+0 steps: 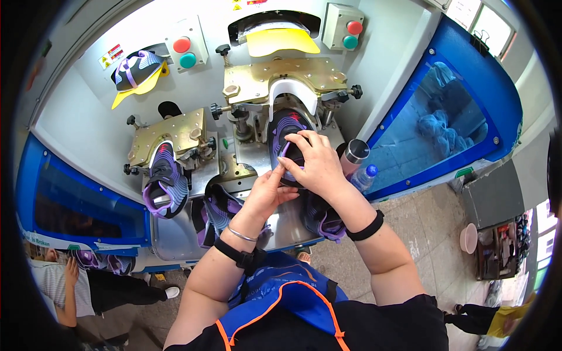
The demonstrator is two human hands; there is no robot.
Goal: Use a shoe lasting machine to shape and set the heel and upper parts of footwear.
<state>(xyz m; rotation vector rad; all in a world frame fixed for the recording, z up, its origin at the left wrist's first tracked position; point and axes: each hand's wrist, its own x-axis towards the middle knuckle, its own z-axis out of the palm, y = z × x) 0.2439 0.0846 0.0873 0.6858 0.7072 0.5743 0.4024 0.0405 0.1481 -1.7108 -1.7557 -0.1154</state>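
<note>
A black and purple shoe upper (283, 121) sits with its toe under the white curved pad (298, 90) of the right-hand press station. My right hand (316, 164) lies over the collar of that upper, its fingers bent down onto the opening. Close beside it, my left hand (270, 192) pinches the upper's near left edge, thumb and fingertips almost meeting the right thumb. Both hands hide most of the heel part. A second shoe upper (165, 181), laced and purple-edged, rests toe-in at the left press station (167, 137).
More uppers (219, 213) lie on the metal table by my left forearm; another upper (325, 219) is beneath my right. A tumbler (355, 153) and a plastic bottle (366, 177) stand at right. Button boxes (342, 28) hang above. Another person (64, 286) is at lower left.
</note>
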